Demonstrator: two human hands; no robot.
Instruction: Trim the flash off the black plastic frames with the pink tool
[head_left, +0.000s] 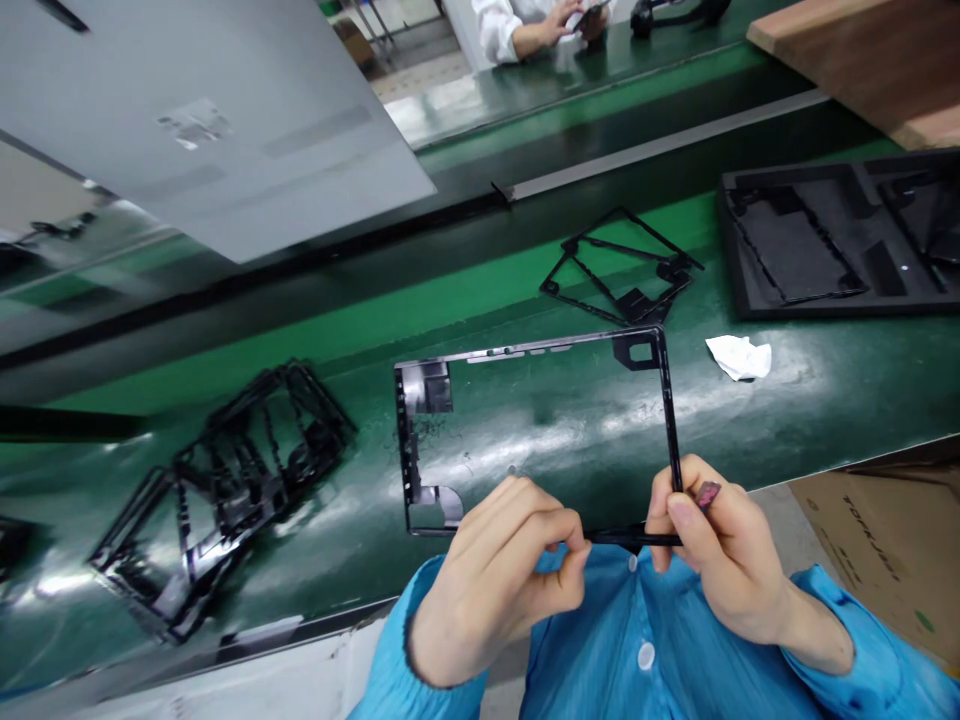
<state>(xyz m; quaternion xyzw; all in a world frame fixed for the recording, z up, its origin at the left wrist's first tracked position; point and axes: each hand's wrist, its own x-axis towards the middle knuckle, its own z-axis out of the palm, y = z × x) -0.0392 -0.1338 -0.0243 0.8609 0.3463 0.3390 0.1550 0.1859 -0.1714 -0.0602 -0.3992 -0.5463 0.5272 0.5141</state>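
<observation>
I hold a thin black plastic frame (667, 400) flat above the green conveyor belt (525, 440). My left hand (495, 575) pinches the frame's near edge between thumb and fingers. My right hand (709, 555) grips the near right corner and also holds a small dark reddish tool (707, 494) against its fingers. Both wrists wear blue sleeves.
A heap of black frames (225, 490) lies on the belt at left. One loose frame (619, 265) and a white crumpled cloth (740, 356) lie beyond. A black tray (840, 235) sits at right, a cardboard box (885, 560) below it. Another person's hands (570, 20) work at the far bench.
</observation>
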